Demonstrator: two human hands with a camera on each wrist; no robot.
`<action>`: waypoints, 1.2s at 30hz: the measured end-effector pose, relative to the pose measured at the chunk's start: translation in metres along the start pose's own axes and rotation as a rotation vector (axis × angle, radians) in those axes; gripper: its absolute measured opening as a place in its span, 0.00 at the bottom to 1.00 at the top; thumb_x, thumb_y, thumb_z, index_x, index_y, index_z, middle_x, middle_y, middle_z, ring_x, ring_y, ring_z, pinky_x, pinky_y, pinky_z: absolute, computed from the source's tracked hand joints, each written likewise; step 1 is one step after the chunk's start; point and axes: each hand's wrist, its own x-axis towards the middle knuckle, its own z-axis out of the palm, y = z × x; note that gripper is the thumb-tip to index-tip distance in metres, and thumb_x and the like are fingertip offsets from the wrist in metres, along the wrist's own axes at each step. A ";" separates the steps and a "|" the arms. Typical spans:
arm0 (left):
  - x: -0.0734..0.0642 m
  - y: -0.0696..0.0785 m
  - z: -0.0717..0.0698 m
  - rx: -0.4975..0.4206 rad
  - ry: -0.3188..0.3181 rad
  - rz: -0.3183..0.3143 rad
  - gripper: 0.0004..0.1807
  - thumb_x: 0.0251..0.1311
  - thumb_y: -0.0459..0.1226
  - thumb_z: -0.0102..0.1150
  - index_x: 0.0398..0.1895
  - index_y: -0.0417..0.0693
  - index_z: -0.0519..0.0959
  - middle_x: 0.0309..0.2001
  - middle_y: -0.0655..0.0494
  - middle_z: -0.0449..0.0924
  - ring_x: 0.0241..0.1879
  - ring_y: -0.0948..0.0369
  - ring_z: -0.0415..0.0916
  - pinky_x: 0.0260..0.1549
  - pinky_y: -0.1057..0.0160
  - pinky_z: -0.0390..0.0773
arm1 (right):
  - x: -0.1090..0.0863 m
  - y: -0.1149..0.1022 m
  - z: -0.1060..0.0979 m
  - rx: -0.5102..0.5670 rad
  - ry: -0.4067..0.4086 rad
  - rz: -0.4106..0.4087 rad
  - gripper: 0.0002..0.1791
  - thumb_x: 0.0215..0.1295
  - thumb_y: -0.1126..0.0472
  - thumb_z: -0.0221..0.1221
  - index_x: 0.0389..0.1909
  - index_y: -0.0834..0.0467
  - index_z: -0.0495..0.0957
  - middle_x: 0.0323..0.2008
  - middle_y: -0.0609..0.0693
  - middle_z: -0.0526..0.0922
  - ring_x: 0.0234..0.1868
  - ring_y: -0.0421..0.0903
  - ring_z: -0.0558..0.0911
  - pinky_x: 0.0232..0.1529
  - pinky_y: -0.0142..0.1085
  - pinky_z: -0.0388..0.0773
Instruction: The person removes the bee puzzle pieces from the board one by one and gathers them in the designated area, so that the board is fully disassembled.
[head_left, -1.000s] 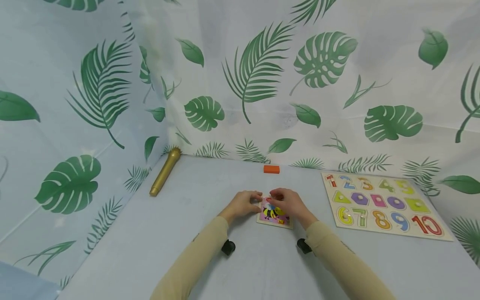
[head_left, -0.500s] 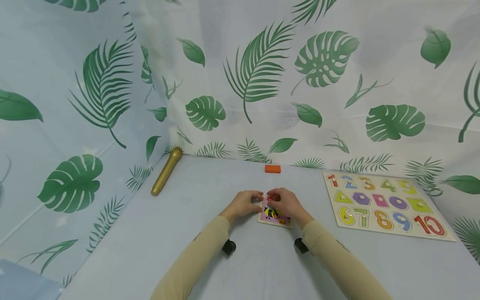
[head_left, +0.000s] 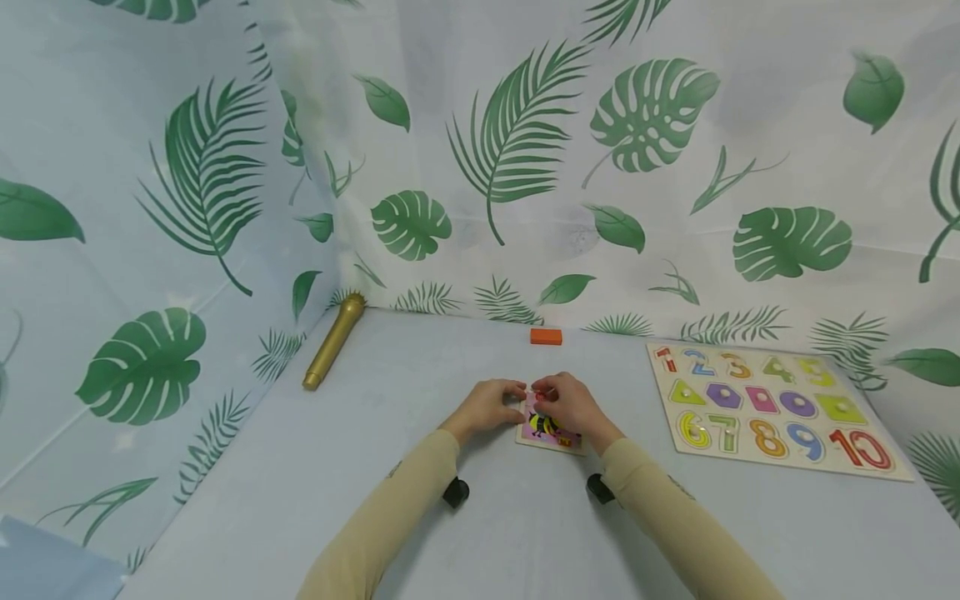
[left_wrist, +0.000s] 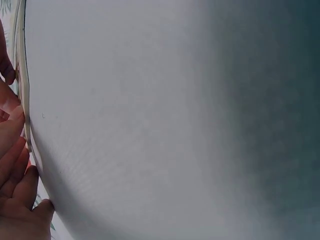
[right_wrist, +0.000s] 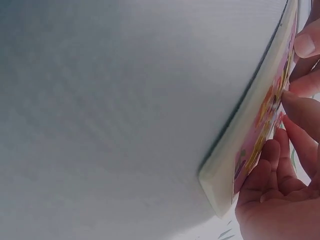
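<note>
Squarely between the two hands lies a small pink bee puzzle board [head_left: 553, 434], flat on the table [head_left: 525, 533]. At its upper left corner, the left hand [head_left: 486, 406] has thumb and fingers bent round the edge, a light grip on the board itself. Over the upper part, the right hand [head_left: 576, 402] brings bent thumb and fingers together at a small red detail; whether it pinches a loose piece or only touches the picture, I cannot tell. The danger, I judge, is a skid: sideways pressure from the right fingers could turn the board if the left grip slackens, and a piece set askew could jam or pop out. Both hands also hide the upper edge, so a misfit there could go unnoticed. Directly beyond the grip lies an orange block [head_left: 546, 337]; right of it, a number-and-shape puzzle board [head_left: 744, 452]; far to its left, a gold microphone [head_left: 333, 340].
</note>
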 end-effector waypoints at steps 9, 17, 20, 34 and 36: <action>-0.001 0.001 -0.002 0.016 -0.002 0.006 0.19 0.57 0.35 0.69 0.52 0.42 0.81 0.63 0.53 0.75 0.65 0.54 0.68 0.67 0.56 0.64 | 0.002 -0.001 0.001 0.011 -0.008 0.011 0.17 0.64 0.63 0.63 0.53 0.62 0.79 0.46 0.57 0.74 0.46 0.51 0.77 0.53 0.46 0.78; -0.001 0.000 0.000 0.014 -0.011 -0.017 0.19 0.57 0.36 0.69 0.52 0.43 0.81 0.63 0.53 0.74 0.65 0.55 0.67 0.67 0.56 0.63 | 0.002 0.003 0.001 -0.025 -0.023 -0.018 0.17 0.65 0.62 0.63 0.53 0.61 0.80 0.46 0.56 0.75 0.45 0.50 0.76 0.52 0.47 0.78; 0.000 -0.001 0.001 0.017 -0.014 -0.023 0.20 0.57 0.37 0.69 0.53 0.44 0.81 0.63 0.54 0.75 0.65 0.55 0.67 0.67 0.56 0.63 | 0.001 0.003 -0.001 -0.017 -0.033 -0.023 0.17 0.65 0.62 0.63 0.54 0.60 0.80 0.48 0.56 0.75 0.47 0.51 0.76 0.53 0.47 0.78; 0.001 -0.003 0.001 0.020 -0.001 0.007 0.19 0.56 0.37 0.70 0.52 0.43 0.81 0.62 0.53 0.75 0.65 0.56 0.68 0.67 0.57 0.64 | 0.000 0.009 -0.009 -0.071 -0.045 -0.150 0.18 0.66 0.64 0.62 0.55 0.63 0.80 0.47 0.56 0.78 0.46 0.50 0.77 0.54 0.50 0.77; 0.001 -0.003 0.001 0.018 0.000 0.003 0.19 0.56 0.37 0.70 0.52 0.43 0.81 0.63 0.53 0.75 0.65 0.56 0.68 0.67 0.57 0.64 | -0.001 0.009 -0.010 -0.082 -0.045 -0.170 0.17 0.66 0.63 0.62 0.55 0.63 0.81 0.48 0.56 0.78 0.47 0.51 0.77 0.54 0.50 0.77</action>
